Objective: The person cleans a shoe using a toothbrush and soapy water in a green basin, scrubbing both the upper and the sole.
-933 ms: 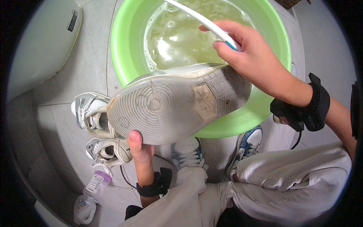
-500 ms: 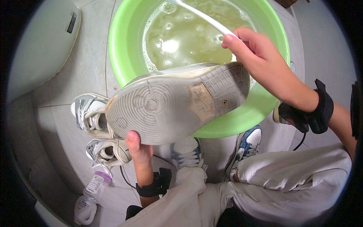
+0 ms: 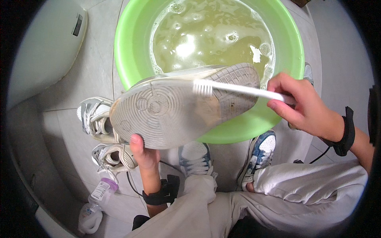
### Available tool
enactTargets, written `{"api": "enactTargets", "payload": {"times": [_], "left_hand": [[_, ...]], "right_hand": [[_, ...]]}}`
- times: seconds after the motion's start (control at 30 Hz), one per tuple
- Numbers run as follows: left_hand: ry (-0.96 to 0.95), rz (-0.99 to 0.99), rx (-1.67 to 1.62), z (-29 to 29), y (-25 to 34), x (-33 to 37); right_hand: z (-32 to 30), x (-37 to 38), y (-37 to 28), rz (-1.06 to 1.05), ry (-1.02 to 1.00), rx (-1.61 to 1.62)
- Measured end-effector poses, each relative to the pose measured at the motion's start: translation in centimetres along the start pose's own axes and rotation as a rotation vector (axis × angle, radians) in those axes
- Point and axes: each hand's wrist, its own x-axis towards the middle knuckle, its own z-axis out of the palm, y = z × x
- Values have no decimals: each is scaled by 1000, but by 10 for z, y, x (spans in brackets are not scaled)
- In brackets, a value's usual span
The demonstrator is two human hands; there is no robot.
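A pale sneaker (image 3: 166, 113) is held sole up, tilted across the near rim of a green basin (image 3: 131, 47). My left hand (image 3: 145, 154) grips it by the toe end, thumb on the sole and the other fingers hidden beneath. In my right hand (image 3: 299, 101) is the handle of a white brush (image 3: 242, 88), its bristle head over the middle of the sole. I cannot tell if the bristles touch the rubber. Cloudy, yellowish water (image 3: 210, 39) with foam patches fills the basin's bottom.
At left, a grey-white sneaker (image 3: 95, 117) and another pale shoe (image 3: 113, 157) stand on grey tiles. Below them lies a clear bottle with a purple cap (image 3: 104, 190). My blue-and-white shoes (image 3: 194, 156) are by the basin. A white curved fixture (image 3: 47, 47) stands upper left.
My right hand has moved right and down, bringing the brush head from over the water to above the sole. The sneaker has shifted slightly; my left hand keeps its grip.
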Motion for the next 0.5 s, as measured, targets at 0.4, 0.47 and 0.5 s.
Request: {"api": "enactTargets", "payload": {"times": [0.4, 0.47, 0.5], "left_hand": [[37, 40, 12, 0, -3, 1], [45, 46, -26, 2, -2, 2], [38, 44, -29, 2, -2, 2]], "right_hand": [[-1, -13, 11, -133, 132, -280], [-1, -12, 13, -143, 146, -216], [-1, -12, 14, -155, 159, -151]]}}
